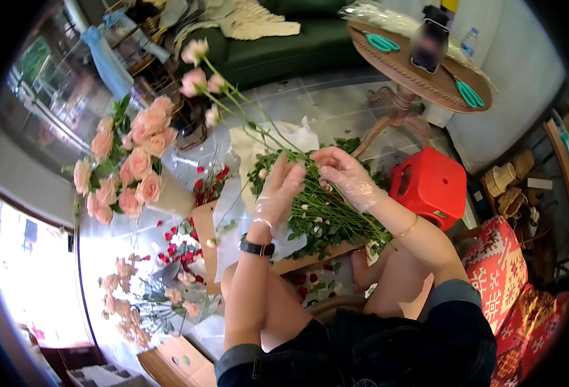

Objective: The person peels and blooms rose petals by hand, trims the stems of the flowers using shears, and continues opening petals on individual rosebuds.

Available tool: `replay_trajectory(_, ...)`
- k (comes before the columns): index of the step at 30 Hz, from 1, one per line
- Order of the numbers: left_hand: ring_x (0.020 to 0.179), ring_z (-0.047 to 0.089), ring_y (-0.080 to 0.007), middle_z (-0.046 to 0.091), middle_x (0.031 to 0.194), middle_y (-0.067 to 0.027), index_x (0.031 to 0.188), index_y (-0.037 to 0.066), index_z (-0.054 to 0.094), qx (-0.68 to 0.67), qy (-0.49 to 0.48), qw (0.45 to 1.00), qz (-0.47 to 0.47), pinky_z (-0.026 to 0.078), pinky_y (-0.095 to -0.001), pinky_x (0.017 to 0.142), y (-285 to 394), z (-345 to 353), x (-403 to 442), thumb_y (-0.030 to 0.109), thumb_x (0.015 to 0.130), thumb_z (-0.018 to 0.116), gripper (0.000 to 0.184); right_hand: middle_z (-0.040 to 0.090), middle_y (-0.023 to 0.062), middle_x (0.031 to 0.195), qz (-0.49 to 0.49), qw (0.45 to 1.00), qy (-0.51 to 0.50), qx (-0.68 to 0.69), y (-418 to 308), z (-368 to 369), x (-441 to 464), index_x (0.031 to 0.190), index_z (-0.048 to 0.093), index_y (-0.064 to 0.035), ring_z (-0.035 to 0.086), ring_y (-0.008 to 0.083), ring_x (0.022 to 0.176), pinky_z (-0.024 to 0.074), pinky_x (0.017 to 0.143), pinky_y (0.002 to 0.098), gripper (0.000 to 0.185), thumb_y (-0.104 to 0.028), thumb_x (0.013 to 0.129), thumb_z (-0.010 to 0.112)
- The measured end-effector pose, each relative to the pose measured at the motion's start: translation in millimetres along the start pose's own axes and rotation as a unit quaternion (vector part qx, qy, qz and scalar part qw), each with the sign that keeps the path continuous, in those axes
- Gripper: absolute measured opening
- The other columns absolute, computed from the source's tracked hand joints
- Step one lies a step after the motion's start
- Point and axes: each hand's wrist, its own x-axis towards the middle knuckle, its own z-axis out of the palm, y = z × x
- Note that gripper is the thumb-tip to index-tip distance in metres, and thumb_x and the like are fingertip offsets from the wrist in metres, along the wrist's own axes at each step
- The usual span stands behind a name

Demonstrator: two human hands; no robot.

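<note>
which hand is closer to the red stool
Right. The right hand lies between the red stool and the left hand in this view, not touching the stool; the left hand is farther from it.

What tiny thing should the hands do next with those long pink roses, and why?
Perhaps steady the stems with the left hand: they stretch well out past it and the right hand, with pink blooms at the far end that might wobble.
</note>
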Motion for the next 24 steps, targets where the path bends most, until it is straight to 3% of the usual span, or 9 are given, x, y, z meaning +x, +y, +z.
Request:
replay_trajectory(4,0.091,0.053,-0.0139,0.057,0.1,-0.009,0.126,0.001,0.038,-0.118,-0.089,0.975,0.169,0.042,-0.0287,0.083,5.3,4.2,5.1,0.017,0.089,0.05,0.042,0.054,0.0027,0.096,-0.023,0.996,0.001,0.085,-3.3,22.4,-11.1,0.102,0.051,-0.0036,0.05,0.0091,0.088,0.0434,0.076,0.0243,0.018,-0.004,0.084,0.053)
replay_trajectory(9,0.091,0.054,-0.0153,0.058,0.093,-0.0082,0.121,0.0,0.043,-0.233,-0.114,0.952,0.161,0.043,-0.0284,0.083,29.0,11.0,-7.6,0.011,0.086,0.054,0.039,0.054,0.0044,0.095,0.013,0.983,0.019,0.18,0.8,30.1,-14.2,0.099,0.051,-0.0026,0.053,0.0121,0.085,0.0469,0.075,0.0273,0.015,-0.002,0.083,0.053)
replay_trajectory(13,0.084,0.06,-0.0183,0.06,0.096,-0.0113,0.107,0.0,0.052,-0.133,0.027,0.984,0.119,0.051,-0.0283,0.073,21.1,7.6,-1.8,-0.003,0.076,0.062,0.033,0.055,0.0053,0.094,0.035,0.979,0.037,0.197,8.5,33.0,-14.3,0.096,0.053,-0.0026,0.054,0.0127,0.084,0.0467,0.074,0.0267,0.013,-0.002,0.083,0.055)
replay_trajectory(16,0.072,0.058,-0.0127,0.06,0.09,-0.0079,0.096,0.003,0.055,-0.163,-0.027,0.979,0.12,0.046,-0.0215,0.061,19.8,-0.7,-3.2,0.0,0.078,0.061,0.019,0.056,0.0029,0.095,0.05,0.998,-0.02,-0.042,-12.9,13.7,-13.4,0.105,0.054,-0.0045,0.052,0.0096,0.09,0.0424,0.081,0.0246,0.023,-0.012,0.085,0.057)
replay_trajectory(17,0.073,0.055,-0.0123,0.059,0.088,-0.0072,0.096,0.003,0.056,-0.195,-0.036,0.968,0.155,0.045,-0.0218,0.061,17.4,-6.3,3.0,0.001,0.082,0.058,0.015,0.056,0.0011,0.095,-0.036,0.977,0.093,-0.19,-57.9,-12.5,-8.2,0.106,0.054,-0.0045,0.051,0.0097,0.092,0.0417,0.083,0.0241,0.022,-0.014,0.086,0.056)
replay_trajectory(20,0.072,0.049,-0.0122,0.055,0.083,-0.0055,0.094,0.003,0.055,-0.202,-0.056,0.968,0.141,0.042,-0.0241,0.066,22.9,-14.8,-2.8,0.004,0.085,0.055,0.009,0.058,0.0011,0.095,-0.272,0.868,0.3,-0.288,-110.7,-109.4,5.3,0.1,0.057,-0.0067,0.052,0.0119,0.09,0.0418,0.082,0.0262,0.015,-0.012,0.086,0.054)
replay_trajectory(21,0.071,0.047,-0.012,0.054,0.081,-0.0049,0.093,0.003,0.055,-0.193,-0.063,0.968,0.146,0.042,-0.0251,0.067,25.9,-15.1,-3.2,0.006,0.085,0.055,0.008,0.058,0.002,0.096,-0.316,0.743,0.393,-0.44,-126.1,-158.1,10.8,0.1,0.057,-0.0067,0.052,0.012,0.09,0.0416,0.081,0.026,0.016,-0.012,0.085,0.054)
replay_trajectory(23,0.07,0.042,-0.0119,0.048,0.078,-0.0029,0.093,0.004,0.052,-0.177,-0.075,0.968,0.16,0.04,-0.0262,0.07,29.7,-14.2,-2.3,0.01,0.088,0.052,0.008,0.056,0.0156,0.101,-0.313,0.516,0.462,-0.65,-158.7,-223.1,-0.1,0.104,0.053,-0.0028,0.05,0.0317,0.098,0.0385,0.089,0.0389,0.026,-0.017,0.082,0.05)
replay_trajectory(24,0.071,0.041,-0.0119,0.045,0.077,-0.0024,0.094,0.004,0.05,-0.193,-0.077,0.963,0.17,0.038,-0.0264,0.071,30.3,-13.6,-2.1,0.01,0.089,0.05,0.008,0.056,0.0161,0.103,-0.213,0.459,0.504,-0.7,-163.5,-257.0,-3.3,0.106,0.052,-0.0026,0.05,0.0329,0.1,0.0385,0.09,0.04,0.028,-0.018,0.083,0.049)
